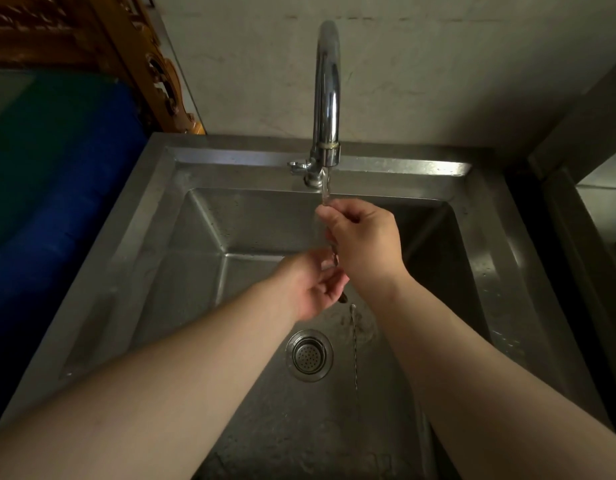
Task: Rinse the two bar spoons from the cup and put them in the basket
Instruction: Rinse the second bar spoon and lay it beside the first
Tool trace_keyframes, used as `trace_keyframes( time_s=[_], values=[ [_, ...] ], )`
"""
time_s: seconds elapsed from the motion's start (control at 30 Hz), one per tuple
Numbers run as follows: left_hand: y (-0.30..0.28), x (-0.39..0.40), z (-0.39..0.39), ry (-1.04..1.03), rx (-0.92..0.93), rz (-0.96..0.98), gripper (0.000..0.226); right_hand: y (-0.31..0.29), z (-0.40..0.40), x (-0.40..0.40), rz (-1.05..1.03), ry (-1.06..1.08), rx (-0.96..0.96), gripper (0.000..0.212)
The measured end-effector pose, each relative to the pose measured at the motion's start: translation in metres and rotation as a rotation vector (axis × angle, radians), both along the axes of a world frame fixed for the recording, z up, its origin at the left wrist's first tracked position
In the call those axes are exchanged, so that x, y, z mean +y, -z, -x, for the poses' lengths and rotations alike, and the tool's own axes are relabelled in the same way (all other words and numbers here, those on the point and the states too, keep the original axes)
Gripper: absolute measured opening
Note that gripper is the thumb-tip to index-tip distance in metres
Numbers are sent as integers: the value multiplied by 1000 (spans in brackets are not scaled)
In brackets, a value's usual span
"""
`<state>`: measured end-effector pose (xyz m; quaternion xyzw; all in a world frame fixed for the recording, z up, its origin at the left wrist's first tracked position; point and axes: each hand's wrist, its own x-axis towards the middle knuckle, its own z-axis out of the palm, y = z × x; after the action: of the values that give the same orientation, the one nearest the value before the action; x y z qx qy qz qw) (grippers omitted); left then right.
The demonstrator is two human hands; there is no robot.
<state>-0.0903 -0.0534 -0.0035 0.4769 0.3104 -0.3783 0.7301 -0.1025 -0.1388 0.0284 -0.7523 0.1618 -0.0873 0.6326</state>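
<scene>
Camera on my head, looking forward and steeply down

One wide view only, close above the steel sink [154,216], facing the back wall [438,71]; the faucet [327,98] rises at top centre, and my forearms reach in from the bottom edge toward mid-frame

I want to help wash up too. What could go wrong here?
The wet spoon in both hands, right hand and left hand, might slip and fall into the sink. The second spoon lies on the sink floor right beside the drain, so running water from the tap could nudge it there, or it may be forgotten. Water hitting the hands could also splash out.
</scene>
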Motion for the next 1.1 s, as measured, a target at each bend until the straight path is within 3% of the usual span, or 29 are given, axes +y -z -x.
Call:
trace_keyframes(
  time_s=[0.3,0.4,0.5,0.6,0.67,0.83,0.9,1.03,1.1],
  values=[
    [-3,7,-16,-169,-58,68,19,-9,20,-9,-1,9,-54,10],
    [-6,10,-23,-228,-150,7,15,1,55,-21,34,99,42,8],
    [-5,10,-19,-54,-449,-203,22,16,90,-22,12,124,196,13],
    [-4,11,-8,251,-835,-505,23,29,105,-14,90,11,344,15],
    [-4,14,2,409,-996,-615,24,34,105,-8,113,-33,381,11],
    [-6,26,18,533,-1089,-686,23,41,99,4,164,-59,305,6],
    [-5,42,15,541,-1122,-776,40,52,101,8,185,-62,309,10],
    [4,115,7,609,-1337,-1318,50,98,117,18,199,-54,459,15],
    [15,159,3,767,-1327,-1543,51,130,126,23,151,-32,578,18]
  ],
)
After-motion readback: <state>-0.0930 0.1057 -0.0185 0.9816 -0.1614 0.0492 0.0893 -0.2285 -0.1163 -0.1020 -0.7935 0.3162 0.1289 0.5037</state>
